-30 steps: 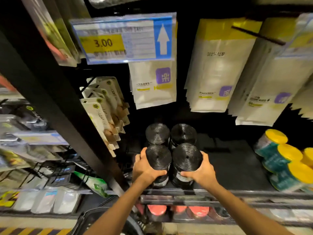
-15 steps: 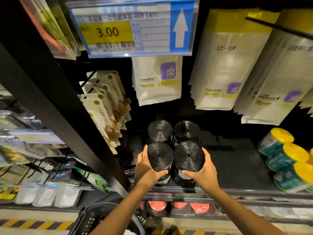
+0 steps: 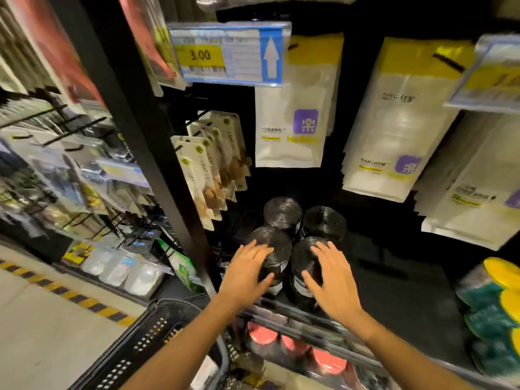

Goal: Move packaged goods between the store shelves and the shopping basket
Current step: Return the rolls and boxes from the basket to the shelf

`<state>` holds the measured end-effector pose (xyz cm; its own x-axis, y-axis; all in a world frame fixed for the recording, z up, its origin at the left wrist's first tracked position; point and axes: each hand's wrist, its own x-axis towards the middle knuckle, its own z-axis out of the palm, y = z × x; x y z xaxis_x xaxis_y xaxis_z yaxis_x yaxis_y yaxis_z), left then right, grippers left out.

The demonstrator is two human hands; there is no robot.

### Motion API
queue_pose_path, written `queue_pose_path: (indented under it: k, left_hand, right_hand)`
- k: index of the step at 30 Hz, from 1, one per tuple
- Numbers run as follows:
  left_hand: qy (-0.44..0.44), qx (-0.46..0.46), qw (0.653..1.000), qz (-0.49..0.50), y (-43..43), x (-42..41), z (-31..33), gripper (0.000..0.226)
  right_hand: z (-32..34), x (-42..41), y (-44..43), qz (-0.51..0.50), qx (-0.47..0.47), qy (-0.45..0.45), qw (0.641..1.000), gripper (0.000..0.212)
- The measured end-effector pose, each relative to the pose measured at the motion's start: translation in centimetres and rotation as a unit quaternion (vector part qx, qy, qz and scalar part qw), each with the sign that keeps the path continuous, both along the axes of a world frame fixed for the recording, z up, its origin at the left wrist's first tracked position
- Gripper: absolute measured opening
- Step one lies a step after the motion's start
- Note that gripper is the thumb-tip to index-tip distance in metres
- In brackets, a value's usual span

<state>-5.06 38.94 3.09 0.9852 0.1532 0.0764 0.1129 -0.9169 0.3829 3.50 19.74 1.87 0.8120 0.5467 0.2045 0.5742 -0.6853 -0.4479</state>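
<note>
Four black rolls stand upright in a tight square at the front-left corner of the shelf (image 3: 394, 291), with the basket (image 3: 135, 342) on the floor below that corner. The left hand (image 3: 247, 271) lies over the front-left roll (image 3: 278, 240) and the right hand (image 3: 329, 280) over the front-right roll (image 3: 302, 258). The fingers (image 3: 257, 253) of both hands are spread apart and nearly straight, laid on the roll tops rather than clamped round them; blur hides just how firmly they bear down. The main risk, as I judge it, is tipping. These rolls are tall and narrow, so a sideways push from a flat palm could topple a front one over the low rail (image 3: 295, 313) at the front edge and onto the goods below or the floor. A backward shove could knock the two back rolls (image 3: 282, 212) deeper into the dark shelf. Lifting both at once with open hands also looks chancy: the plastic seems slick, and a loose hold could let a roll slide out above the basket rim and miss it.
</note>
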Motion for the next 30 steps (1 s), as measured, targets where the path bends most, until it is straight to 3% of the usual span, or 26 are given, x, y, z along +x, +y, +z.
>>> queue_pose_path:
  k: [4, 8, 10, 13, 20, 30]
  left_hand:
    - [0.025, -0.015, 0.997, 0.076, -1.9, -4.3, 0.0, 0.052]
    - [0.092, -0.031, 0.977, 0.188, -4.1, -9.8, -0.9, 0.05]
    - [0.119, -0.047, 0.962, 0.241, -5.2, -12.7, -1.6, 0.052]
    - [0.131, -0.066, 0.939, 0.31, -6.4, -16.7, -2.6, 0.052]
    - [0.124, -0.107, 0.885, 0.436, -6.4, -23.6, -4.5, 0.052]
    - [0.148, -0.179, 0.842, 0.486, 2.1, -27.4, -7.3, 0.046]
  right_hand:
    - [0.3, -1.1, 0.5, 0.162, -0.025, -0.018, 0.986, 0.046]
    - [-0.3, -4.1, 1.0, 0.257, -0.052, -0.024, 0.965, 0.04]
    - [-0.9, -5.8, 1.4, 0.318, -0.093, -0.056, 0.942, 0.04]
    - [-1.7, -8.6, 2.2, 0.4, -0.066, -0.057, 0.912, 0.04]
    - [-2.3, -14.1, 6.0, 0.499, -0.135, 0.013, 0.856, 0.043]
    - [-8.1, -17.2, 16.2, 0.511, -0.22, 0.07, 0.828, 0.049]
